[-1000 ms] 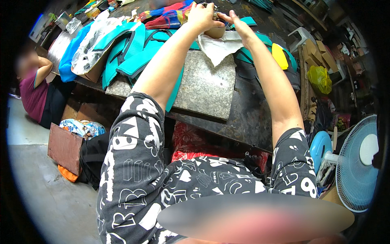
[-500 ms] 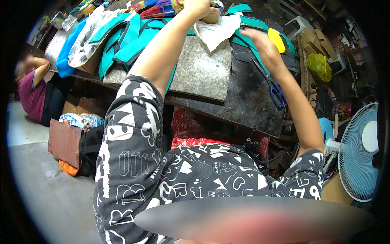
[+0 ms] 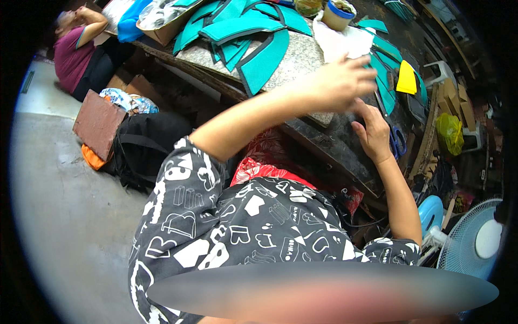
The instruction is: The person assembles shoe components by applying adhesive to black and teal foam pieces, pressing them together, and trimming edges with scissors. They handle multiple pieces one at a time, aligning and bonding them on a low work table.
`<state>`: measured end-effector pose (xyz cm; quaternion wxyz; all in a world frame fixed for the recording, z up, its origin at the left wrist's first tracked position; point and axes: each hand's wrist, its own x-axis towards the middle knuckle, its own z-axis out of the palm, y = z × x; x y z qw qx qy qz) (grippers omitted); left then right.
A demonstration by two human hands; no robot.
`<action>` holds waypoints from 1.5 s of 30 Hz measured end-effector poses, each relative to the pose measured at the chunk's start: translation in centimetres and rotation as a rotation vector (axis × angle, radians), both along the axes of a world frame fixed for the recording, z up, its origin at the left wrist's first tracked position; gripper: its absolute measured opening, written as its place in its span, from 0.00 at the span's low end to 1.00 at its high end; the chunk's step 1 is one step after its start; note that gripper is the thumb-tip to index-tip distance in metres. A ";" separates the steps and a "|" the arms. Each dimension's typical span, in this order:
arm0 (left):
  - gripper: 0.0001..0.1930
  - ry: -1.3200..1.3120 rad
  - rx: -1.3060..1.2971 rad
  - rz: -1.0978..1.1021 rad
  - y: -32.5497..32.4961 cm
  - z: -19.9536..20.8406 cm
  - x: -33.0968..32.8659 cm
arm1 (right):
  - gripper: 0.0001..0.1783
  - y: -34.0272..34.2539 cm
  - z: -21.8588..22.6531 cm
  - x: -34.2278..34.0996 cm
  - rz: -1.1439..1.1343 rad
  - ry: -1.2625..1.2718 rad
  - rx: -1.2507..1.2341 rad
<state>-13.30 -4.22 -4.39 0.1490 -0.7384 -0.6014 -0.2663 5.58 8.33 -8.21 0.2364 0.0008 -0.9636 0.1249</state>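
My left hand [image 3: 348, 83] hovers over the near right part of a speckled stone slab [image 3: 302, 59], fingers spread and slightly blurred, nothing visible in it. Just below and beside it is my right hand [image 3: 373, 134], thumb apart from its loosely bent fingers. Its fingertips come close to the left hand, and whether they touch I cannot tell. Beyond both hands a white cloth [image 3: 345, 44] lies by a tub with a blue rim [image 3: 338, 17]. Teal black-edged pieces [image 3: 264, 62] overlap on the slab. Scissors with blue handles [image 3: 398, 141] lie right of my right hand.
Yellow pieces [image 3: 407, 79] lie among more teal strips at the table's right. A blue and white fan [image 3: 469, 237] stands at my right. At far left sits another person in a purple shirt [image 3: 75, 62]. A black bag [image 3: 148, 146] rests beside a reddish-brown board [image 3: 99, 123].
My left hand has left the tub and come back toward me, beside the right hand. My right hand has drawn nearer my body. The whole view has shifted.
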 end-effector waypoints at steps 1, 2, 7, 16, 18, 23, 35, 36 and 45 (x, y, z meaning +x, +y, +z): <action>0.26 -0.058 -0.012 -0.068 -2.0 -0.5 0.4 | 0.30 0.0 -0.2 -0.2 0.003 0.004 -0.006; 0.26 -0.099 -0.031 -0.050 -3.8 -0.7 0.9 | 0.30 0.0 -0.2 -0.2 -0.010 -0.011 -0.004; 0.22 -0.327 0.008 0.312 -10.8 -1.3 -0.9 | 0.31 0.3 -0.4 -0.2 0.001 0.000 -0.019; 0.31 -0.269 -0.033 0.784 -11.5 -3.0 -5.2 | 0.31 -0.1 0.3 0.1 -0.005 -0.012 -0.017; 0.33 -0.207 -0.055 0.826 -11.0 -3.1 -5.3 | 0.31 -0.2 0.4 0.1 0.001 -0.009 -0.010; 0.33 -0.203 -0.049 0.798 -10.4 -3.5 -5.5 | 0.30 -0.3 0.8 0.2 0.008 -0.018 -0.023; 0.31 -0.308 -0.077 0.440 -11.5 -2.4 -3.7 | 0.29 0.1 0.3 0.5 0.000 0.017 0.012; 0.31 -0.320 -0.084 0.418 -11.6 -2.3 -3.5 | 0.29 0.1 0.2 0.5 0.005 0.015 0.013; 0.30 -0.115 -0.111 0.529 -10.0 -2.4 -2.1 | 0.31 1.9 2.3 -1.2 -0.051 -0.055 -0.072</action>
